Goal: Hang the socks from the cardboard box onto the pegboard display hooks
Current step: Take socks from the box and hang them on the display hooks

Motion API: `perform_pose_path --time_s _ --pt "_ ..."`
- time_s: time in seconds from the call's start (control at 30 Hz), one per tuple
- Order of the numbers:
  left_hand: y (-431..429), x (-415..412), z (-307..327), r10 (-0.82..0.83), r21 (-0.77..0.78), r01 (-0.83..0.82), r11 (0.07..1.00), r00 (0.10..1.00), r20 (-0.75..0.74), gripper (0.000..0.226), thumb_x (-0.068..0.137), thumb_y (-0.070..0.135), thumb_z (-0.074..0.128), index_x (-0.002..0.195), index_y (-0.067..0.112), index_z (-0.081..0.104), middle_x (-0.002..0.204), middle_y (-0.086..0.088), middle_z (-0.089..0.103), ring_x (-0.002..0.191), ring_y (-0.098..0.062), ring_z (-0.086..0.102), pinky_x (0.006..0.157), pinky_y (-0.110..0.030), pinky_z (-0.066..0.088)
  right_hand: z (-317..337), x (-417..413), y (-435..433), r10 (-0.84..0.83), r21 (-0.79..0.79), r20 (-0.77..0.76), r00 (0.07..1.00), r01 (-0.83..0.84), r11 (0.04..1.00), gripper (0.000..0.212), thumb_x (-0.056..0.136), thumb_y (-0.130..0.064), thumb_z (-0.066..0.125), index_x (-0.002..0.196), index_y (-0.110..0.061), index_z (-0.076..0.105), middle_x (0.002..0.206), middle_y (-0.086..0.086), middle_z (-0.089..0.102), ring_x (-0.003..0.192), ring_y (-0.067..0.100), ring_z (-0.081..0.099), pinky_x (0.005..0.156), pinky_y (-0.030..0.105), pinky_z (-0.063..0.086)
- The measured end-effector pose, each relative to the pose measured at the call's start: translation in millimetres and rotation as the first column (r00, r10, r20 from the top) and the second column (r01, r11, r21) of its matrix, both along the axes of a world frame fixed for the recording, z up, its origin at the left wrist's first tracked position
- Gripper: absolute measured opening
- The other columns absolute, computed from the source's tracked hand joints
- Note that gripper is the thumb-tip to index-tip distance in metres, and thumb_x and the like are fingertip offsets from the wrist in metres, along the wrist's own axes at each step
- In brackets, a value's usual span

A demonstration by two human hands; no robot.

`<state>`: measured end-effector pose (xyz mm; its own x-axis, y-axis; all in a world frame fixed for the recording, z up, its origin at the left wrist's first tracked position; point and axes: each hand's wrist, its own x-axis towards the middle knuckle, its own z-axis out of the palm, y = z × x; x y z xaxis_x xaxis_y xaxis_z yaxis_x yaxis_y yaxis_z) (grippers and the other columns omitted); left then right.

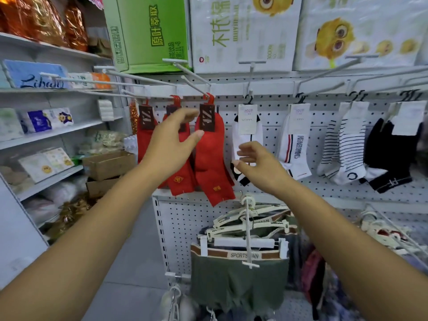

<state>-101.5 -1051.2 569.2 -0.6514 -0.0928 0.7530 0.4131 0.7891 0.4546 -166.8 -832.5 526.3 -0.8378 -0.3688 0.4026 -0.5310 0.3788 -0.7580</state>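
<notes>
Empty and loosely spread, both: left hand (176,140) nearer the red socks (212,163), hanging long-ways down just beyond; right hand (259,165) lower right.

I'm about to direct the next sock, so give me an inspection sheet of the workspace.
Surface: white pegboard, hooks along its top.
Job's things: red socks hang on three hooks; white socks, striped socks and black socks hang to their right.
Clutter: cardboard boxes stacked at left; boxer shorts on hangers below.
Grippers: left hand open in front of the red socks; right hand open, fingers loosely curled, empty.
Cables: nothing seen.
Surroundings: shelves of packaged goods at left; cartons above.
</notes>
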Motion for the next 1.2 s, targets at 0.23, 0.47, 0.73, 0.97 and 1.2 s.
perform_pose_path --time_s 0.23,0.47,0.73,0.97,1.2 --pt "96.2 104.0 -96.7 0.009 0.031 -0.013 0.999 0.990 0.142 0.039 0.094 0.031 0.069 0.132 0.025 0.063 0.136 0.017 0.058 0.128 0.004 0.049 0.107 -0.012 0.035 -49.8 106.9 119.4 -0.061 0.027 -0.103 0.993 0.064 0.998 0.040 0.095 -0.036 0.064 0.133 -0.029 0.054 0.132 -0.015 0.058 0.123 0.004 0.054 0.106 0.031 0.045" --pt "234.2 216.8 -226.8 -0.176 0.267 0.066 0.962 0.894 0.411 0.038 0.088 0.049 0.070 0.124 0.046 0.059 0.136 0.033 0.050 0.126 0.023 0.038 0.101 -0.002 0.029 -152.8 226.2 271.1 -0.195 0.193 0.141 0.971 0.166 0.967 0.048 0.094 -0.042 0.064 0.138 -0.034 0.049 0.138 -0.019 0.053 0.125 0.002 0.051 0.106 0.034 0.045" --pt "389.3 272.0 -333.4 -0.355 0.179 0.324 0.929 0.645 0.676 0.035 0.087 0.033 0.069 0.121 0.024 0.068 0.130 0.010 0.064 0.124 -0.008 0.056 0.108 -0.028 0.041 -273.1 363.3 415.0 -0.403 0.199 0.495 0.770 0.351 0.915 0.043 0.089 -0.032 0.072 0.128 -0.028 0.057 0.123 -0.016 0.062 0.109 -0.001 0.061 0.091 0.028 0.053" --pt "485.8 279.1 -360.5 -0.421 0.088 0.629 0.772 0.403 0.812 0.040 0.090 0.036 0.072 0.127 0.022 0.066 0.132 0.011 0.060 0.125 -0.002 0.047 0.108 -0.020 0.036 -320.7 452.3 495.9 -0.603 0.222 0.628 0.492 0.629 0.745 0.042 0.089 -0.024 0.073 0.128 -0.017 0.059 0.119 -0.006 0.065 0.106 0.011 0.065 0.086 0.019 0.051" --pt "610.8 233.8 -364.9 -0.484 0.089 0.809 0.581 0.256 0.837 0.047 0.088 0.044 0.066 0.129 0.022 0.066 0.131 0.011 0.060 0.120 -0.010 0.055 0.100 -0.026 0.044 -327.2 474.9 574.4 -0.689 0.210 0.668 0.281 0.816 0.538 0.041 0.094 -0.030 0.067 0.133 -0.025 0.055 0.129 -0.011 0.059 0.111 0.008 0.058 0.093 0.029 0.050"
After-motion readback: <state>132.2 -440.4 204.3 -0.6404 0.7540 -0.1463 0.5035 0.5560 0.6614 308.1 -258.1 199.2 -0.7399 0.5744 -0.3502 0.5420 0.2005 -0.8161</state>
